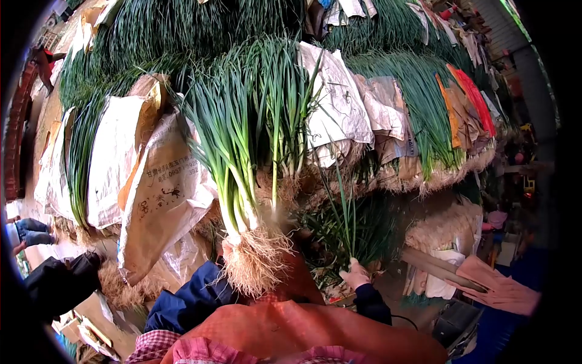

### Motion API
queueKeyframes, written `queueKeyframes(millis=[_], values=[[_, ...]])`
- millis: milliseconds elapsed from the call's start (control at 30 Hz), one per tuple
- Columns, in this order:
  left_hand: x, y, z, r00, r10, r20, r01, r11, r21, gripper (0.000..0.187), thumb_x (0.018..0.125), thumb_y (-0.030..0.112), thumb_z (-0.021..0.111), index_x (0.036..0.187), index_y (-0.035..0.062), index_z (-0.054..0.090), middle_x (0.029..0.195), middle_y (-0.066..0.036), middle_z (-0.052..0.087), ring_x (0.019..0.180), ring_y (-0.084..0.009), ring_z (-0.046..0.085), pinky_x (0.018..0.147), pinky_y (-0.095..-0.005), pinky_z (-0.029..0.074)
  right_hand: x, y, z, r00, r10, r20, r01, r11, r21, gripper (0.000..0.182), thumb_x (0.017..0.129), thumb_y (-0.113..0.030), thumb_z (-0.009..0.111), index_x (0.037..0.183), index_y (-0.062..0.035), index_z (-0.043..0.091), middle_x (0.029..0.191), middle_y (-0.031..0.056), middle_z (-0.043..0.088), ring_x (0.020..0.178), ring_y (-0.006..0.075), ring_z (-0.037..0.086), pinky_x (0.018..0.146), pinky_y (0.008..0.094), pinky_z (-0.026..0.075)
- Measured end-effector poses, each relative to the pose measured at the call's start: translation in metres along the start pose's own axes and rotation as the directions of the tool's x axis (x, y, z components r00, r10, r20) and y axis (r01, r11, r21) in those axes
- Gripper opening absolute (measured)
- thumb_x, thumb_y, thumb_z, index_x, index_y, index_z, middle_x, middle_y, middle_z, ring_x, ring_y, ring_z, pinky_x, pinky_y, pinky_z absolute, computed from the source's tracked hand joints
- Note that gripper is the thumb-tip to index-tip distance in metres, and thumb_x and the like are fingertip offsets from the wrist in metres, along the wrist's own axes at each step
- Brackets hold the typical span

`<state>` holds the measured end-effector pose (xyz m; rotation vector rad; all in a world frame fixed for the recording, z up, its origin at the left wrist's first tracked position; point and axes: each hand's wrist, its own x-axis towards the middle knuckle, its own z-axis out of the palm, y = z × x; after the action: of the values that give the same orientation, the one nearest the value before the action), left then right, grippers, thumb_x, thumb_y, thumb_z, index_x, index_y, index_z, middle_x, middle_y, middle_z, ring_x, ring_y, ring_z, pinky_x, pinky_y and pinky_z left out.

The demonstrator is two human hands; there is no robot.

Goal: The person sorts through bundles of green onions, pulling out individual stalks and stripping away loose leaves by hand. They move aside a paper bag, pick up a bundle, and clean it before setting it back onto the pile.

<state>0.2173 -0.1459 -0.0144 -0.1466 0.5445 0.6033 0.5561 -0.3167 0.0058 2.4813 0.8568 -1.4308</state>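
Observation:
A bunch of green onions [242, 200] with white stems and long pale roots stands upright before my chest. My left hand [227, 250] is at the lower stems, mostly hidden behind the stems and roots; its dark blue sleeve comes in from below. Out to the right, my right hand [356, 274] is closed round the lower end of a few thin green leaves [347, 218], which point upward. Below and behind them lies a dark heap of loose green leaves [376, 233].
Stacked green onions [418, 109] lie behind, partly covered by white sacks [336, 97] and a printed sack [167, 176]. A wooden bar with a pink wrapped end [497, 285] juts in at right. An orange-red apron [285, 330] covers my lap. Another person's legs [35, 232] show far left.

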Motion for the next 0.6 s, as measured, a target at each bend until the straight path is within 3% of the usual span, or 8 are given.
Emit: queueKeyframes(millis=[100,200,267,333,400,467,567,600], values=[[-0.003,-0.007,0.001,1.0,-0.007,-0.025,0.007,1.0,0.008,0.029,0.071,0.005,0.052,0.098,-0.0067,0.054,0.09,-0.015,0.058,0.079,-0.0226,0.057,0.074,-0.0325,0.047,-0.004,-0.151,-0.02,0.815,-0.576,0.062,0.287,0.494,0.821,0.069,0.079,-0.022,0.054,0.133,-0.0015,0.017,0.135,0.0169,0.027,0.108,0.0279,0.046,0.083,0.0361,0.043],[-0.01,-0.013,0.001,0.999,0.007,-0.046,-0.006,1.0,0.022,0.03,0.071,0.005,0.052,0.098,-0.0068,0.054,0.09,-0.015,0.058,0.079,-0.0228,0.057,0.074,-0.0326,0.047,0.05,-0.207,0.035,0.513,-0.842,-0.168,0.801,0.399,0.447,0.046,0.08,-0.029,0.052,0.116,-0.0027,0.043,0.097,0.0142,0.055,0.078,0.0212,0.053,0.071,0.0338,0.044],[-0.015,-0.014,0.001,0.999,0.024,-0.048,-0.023,1.0,0.02,0.03,0.071,0.004,0.052,0.099,-0.0069,0.054,0.09,-0.016,0.058,0.079,-0.023,0.057,0.074,-0.0327,0.047,0.025,-0.202,0.015,0.636,-0.76,-0.136,0.762,0.591,0.263,0.021,0.08,-0.026,0.051,0.085,-0.0055,0.054,0.064,0.0055,0.05,0.064,0.0182,0.048,0.061,0.0318,0.041],[-0.022,-0.01,-0.003,0.998,0.043,-0.055,-0.043,0.999,0.009,0.03,0.071,0.004,0.052,0.099,-0.0069,0.054,0.09,-0.016,0.058,0.079,-0.0231,0.057,0.074,-0.0328,0.047,0.021,-0.16,0.016,0.201,-0.915,-0.349,0.919,0.299,-0.255,0.007,0.069,-0.006,0.047,0.069,-0.0068,0.055,0.059,0.0048,0.048,0.057,0.019,0.047,0.053,0.0296,0.038],[-0.027,-0.009,-0.007,0.997,0.055,-0.053,-0.056,0.998,-0.01,0.03,0.071,0.004,0.051,0.099,-0.007,0.054,0.09,-0.016,0.058,0.079,-0.0233,0.057,0.074,-0.0329,0.047,0.035,-0.156,-0.002,0.623,-0.747,-0.232,0.783,0.594,0.186,0.02,0.063,0.0,0.043,0.078,-0.0043,0.056,0.067,0.0049,0.054,0.057,0.0158,0.049,0.051,0.0274,0.039],[-0.031,-0.008,-0.008,0.996,0.069,-0.062,-0.07,0.998,-0.01,0.03,0.071,0.004,0.051,0.099,-0.0071,0.054,0.09,-0.016,0.058,0.079,-0.0234,0.057,0.074,-0.033,0.047,0.039,-0.208,-0.025,0.724,-0.64,-0.259,0.612,0.421,0.67,0.044,0.067,0.01,0.04,0.109,0.0023,0.049,0.107,0.0119,0.054,0.056,0.0114,0.048,0.058,0.0245,0.045],[-0.036,-0.012,-0.007,0.994,0.08,-0.069,-0.08,0.997,0.007,0.03,0.071,0.004,0.051,0.099,-0.0071,0.053,0.09,-0.016,0.058,0.079,-0.0236,0.057,0.074,-0.0332,0.048,0.094,-0.267,0.003,0.468,-0.847,-0.253,0.802,0.287,0.524,0.08,0.073,-0.015,0.067,0.135,-0.0064,0.017,0.138,0.0123,0.022,0.124,0.0211,0.024,0.088,0.032,0.04],[-0.038,-0.012,-0.007,0.994,0.083,-0.073,-0.082,0.997,0.011,0.03,0.071,0.004,0.051,0.099,-0.0072,0.053,0.09,-0.016,0.058,0.079,-0.0237,0.057,0.074,-0.0332,0.048,0.082,-0.284,0.013,0.602,-0.788,-0.133,0.413,0.164,0.896,0.072,0.073,-0.015,0.068,0.132,-0.0067,0.027,0.129,0.0087,0.037,0.111,0.0177,0.041,0.08,0.0272,0.043]])
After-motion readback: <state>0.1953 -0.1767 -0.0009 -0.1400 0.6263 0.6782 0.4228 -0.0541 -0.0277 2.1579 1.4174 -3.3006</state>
